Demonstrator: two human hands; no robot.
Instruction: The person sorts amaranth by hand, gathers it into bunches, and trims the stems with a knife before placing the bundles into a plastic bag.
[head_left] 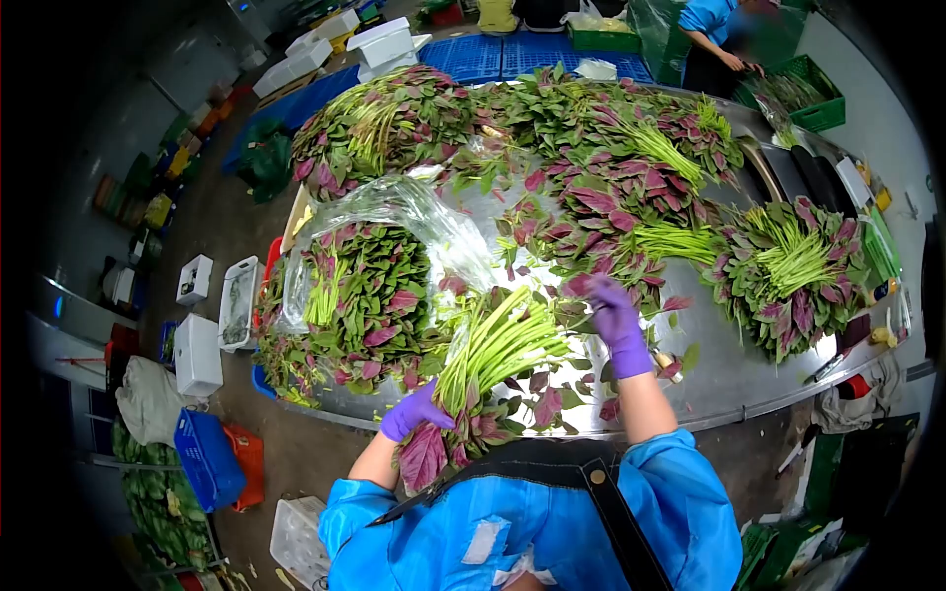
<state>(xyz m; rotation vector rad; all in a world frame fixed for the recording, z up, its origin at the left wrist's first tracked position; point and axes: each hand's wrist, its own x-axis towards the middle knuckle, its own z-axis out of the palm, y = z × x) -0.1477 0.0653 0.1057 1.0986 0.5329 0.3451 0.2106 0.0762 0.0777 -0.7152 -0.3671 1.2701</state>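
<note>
Gloved in purple, my left hand (pixel 415 412) is closed around a bunch of red amaranth (pixel 501 347) close to my apron. Its pale green stems point up and away from me, and its purple-red leaves hang below the hand. My right hand (pixel 615 320), in a matching glove, is over the metal table (pixel 708 369) to the right of the stems. Red leaves lie right at its fingertips, which are smeared by motion. Left of the bunch, a stack of amaranth (pixel 379 295) lies beside clear plastic wrap (pixel 419 212).
Amaranth heaps (pixel 389 118) line the table's far side. A round pile (pixel 788 261) sits at the right. A co-worker (pixel 708 25) stands at the back right near a green crate (pixel 818 108). A blue bin (pixel 209 460) and white boxes (pixel 199 355) stand on the left floor.
</note>
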